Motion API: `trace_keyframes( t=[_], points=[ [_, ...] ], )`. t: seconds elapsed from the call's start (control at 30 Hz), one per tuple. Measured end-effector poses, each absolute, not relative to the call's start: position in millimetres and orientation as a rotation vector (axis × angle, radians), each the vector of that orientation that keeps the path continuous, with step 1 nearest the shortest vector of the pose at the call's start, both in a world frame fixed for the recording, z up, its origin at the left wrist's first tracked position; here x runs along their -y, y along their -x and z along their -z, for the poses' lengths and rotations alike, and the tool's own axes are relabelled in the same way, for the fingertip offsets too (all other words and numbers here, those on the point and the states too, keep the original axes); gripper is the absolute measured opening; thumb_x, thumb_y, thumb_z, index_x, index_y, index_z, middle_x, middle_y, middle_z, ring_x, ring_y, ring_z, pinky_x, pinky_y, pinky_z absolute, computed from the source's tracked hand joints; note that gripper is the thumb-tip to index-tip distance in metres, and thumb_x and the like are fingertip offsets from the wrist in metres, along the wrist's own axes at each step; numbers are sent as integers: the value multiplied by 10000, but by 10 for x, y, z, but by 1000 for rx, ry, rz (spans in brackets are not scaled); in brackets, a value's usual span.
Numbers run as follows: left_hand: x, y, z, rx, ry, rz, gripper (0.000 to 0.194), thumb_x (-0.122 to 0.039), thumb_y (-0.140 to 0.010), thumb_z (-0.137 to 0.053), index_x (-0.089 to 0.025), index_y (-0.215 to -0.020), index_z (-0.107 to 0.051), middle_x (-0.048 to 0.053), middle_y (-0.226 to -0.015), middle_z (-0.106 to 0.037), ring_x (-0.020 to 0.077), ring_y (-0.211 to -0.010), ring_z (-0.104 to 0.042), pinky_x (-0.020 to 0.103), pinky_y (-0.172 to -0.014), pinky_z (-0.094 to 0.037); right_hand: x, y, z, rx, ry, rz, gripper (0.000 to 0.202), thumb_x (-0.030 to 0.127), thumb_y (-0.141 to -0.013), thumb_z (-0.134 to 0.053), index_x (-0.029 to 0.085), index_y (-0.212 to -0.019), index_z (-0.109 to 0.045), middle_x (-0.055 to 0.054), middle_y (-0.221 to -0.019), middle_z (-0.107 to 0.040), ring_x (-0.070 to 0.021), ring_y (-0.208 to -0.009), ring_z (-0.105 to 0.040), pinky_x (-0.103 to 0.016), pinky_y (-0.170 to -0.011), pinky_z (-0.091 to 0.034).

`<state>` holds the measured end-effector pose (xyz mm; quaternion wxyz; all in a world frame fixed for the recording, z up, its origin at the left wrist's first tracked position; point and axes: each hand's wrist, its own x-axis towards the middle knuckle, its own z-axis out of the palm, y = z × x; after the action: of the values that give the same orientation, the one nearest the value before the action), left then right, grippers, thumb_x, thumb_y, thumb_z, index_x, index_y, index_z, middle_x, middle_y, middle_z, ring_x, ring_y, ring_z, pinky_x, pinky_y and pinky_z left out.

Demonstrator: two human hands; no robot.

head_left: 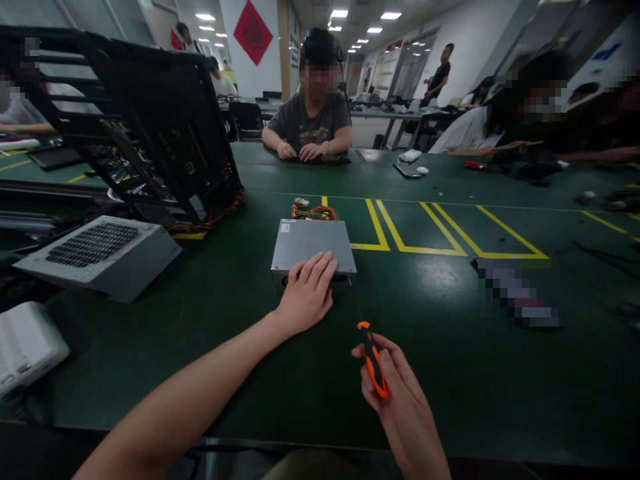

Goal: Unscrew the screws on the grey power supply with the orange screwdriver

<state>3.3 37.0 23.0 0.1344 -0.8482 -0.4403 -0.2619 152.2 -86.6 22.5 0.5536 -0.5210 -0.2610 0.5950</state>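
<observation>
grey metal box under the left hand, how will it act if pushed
The grey metal box looks stiff, given its flat panels. Lying broad and low on the green table, it would probably slide rather than tip. The coloured wires at its far end would likely flop and trail.

Power supply (320, 241) on the worktop (440, 387), cables (315, 213) behind it, left hand (306, 293) on its top, screwdriver (375, 367) in right hand (400, 387) before it, case (170, 140) behind left, box (143, 267) before the case, person (317, 120) opposite.
</observation>
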Motion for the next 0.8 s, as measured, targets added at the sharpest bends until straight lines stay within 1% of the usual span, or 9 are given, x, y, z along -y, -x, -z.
trace_keyframes(
  t=[0.1, 0.17, 0.27, 0.37, 0.47, 0.53, 0.6, 0.73, 0.8],
  points=[
    [-369, -40, -232, 1271, 2453, 773, 506, -240, -832, -452, -131, -1321, -382, 107, -1378, -410, 243, -1275, -334, 392, -1001, -236, 809, -1504, -304, 408, 1118, -1519, 370, 382, -665, -719, 177, -909, -531, 21, -733, -561, -13, -445, -353, -135, -360, -243],
    [-368, -46, -233, 1270, 2450, 782, 509, -229, -829, -453, -135, -1323, -375, 107, -1376, -412, 242, -1274, -337, 394, -1000, -236, 784, -1503, -341, 326, 1061, -1587, 335, 297, -617, -761, 163, -838, -547, 34, -699, -543, 0, -434, -322, -121, -347, -216],
    [-366, -54, -234, 1262, 2450, 795, 534, -222, -820, -466, -146, -1336, -352, 106, -1376, -412, 241, -1273, -340, 392, -992, -249, 756, -1517, -369, 182, 990, -1639, 248, 256, -654, -724, 143, -814, -571, 18, -704, -544, -8, -470, -374, -108, -349, -240],
    [-364, -60, -234, 1265, 2448, 804, 557, -221, -810, -481, -155, -1345, -338, 109, -1371, -418, 247, -1269, -348, 397, -989, -254, 732, -1538, -377, 47, 955, -1752, 208, 254, -716, -657, 108, -851, -595, -1, -677, -536, -28, -499, -427, -103, -343, -259],
    [-359, -68, -233, 1277, 2453, 803, 557, -219, -807, -483, -154, -1342, -342, 110, -1370, -418, 250, -1266, -352, 403, -994, -247, 724, -1547, -382, -16, 908, -1858, 205, 233, -774, -589, 80, -909, -595, -5, -647, -527, -30, -490, -430, -91, -325, -233],
    [-357, -73, -231, 1278, 2452, 809, 556, -215, -806, -482, -157, -1341, -342, 109, -1370, -419, 249, -1266, -353, 404, -993, -247, 728, -1546, -386, -20, 867, -1871, 216, 249, -793, -572, 90, -939, -588, -9, -656, -537, -24, -473, -413, -87, -317, -217],
    [-357, -77, -229, 1275, 2447, 820, 544, -212, -812, -473, -157, -1338, -344, 107, -1368, -421, 245, -1266, -353, 403, -992, -244, 735, -1545, -389, 3, 845, -1841, 202, 248, -769, -609, 109, -913, -584, -15, -686, -556, -17, -462, -398, -83, -311, -203],
    [-361, -77, -226, 1273, 2440, 816, 519, -218, -826, -457, -147, -1330, -353, 108, -1370, -419, 240, -1268, -349, 402, -993, -238, 745, -1558, -385, 21, 840, -1787, 177, 147, -675, -689, 106, -799, -570, -25, -719, -570, -7, -469, -408, -72, -312, -201],
    [-361, -73, -227, 1272, 2437, 807, 534, -222, -819, -470, -151, -1334, -349, 109, -1368, -422, 244, -1265, -355, 402, -989, -247, 743, -1572, -380, -27, 841, -1797, 158, 173, -703, -667, 92, -807, -579, -31, -712, -566, -16, -480, -428, -78, -317, -235]
  ],
)
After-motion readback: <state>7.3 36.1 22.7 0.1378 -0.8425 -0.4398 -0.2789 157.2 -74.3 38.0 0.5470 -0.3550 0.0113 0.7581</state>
